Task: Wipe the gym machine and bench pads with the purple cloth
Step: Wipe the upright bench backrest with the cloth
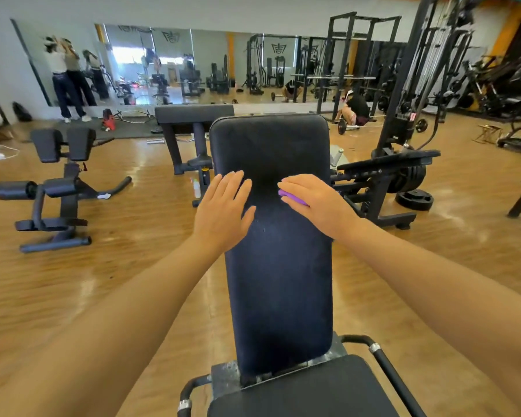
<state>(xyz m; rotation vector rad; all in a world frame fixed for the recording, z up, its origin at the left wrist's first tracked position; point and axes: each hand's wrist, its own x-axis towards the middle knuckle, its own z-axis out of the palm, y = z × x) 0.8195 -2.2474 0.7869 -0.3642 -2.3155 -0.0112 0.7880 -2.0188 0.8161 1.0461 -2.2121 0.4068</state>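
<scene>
A long dark back pad [278,266] of an incline bench runs up the middle of the head view, with its seat pad [307,392] at the bottom. My left hand [223,209] lies flat on the pad's left side, fingers straight and spread. My right hand [316,200] presses the purple cloth [292,199] flat against the pad's right side. Only a small purple edge of the cloth shows under the palm.
A spray bottle [196,188] stands on the wooden floor left of the bench. A black roller machine [57,188] is at the left and a plate-loaded machine [388,182] at the right. Another padded bench [193,114] stands behind. People are by the mirror wall.
</scene>
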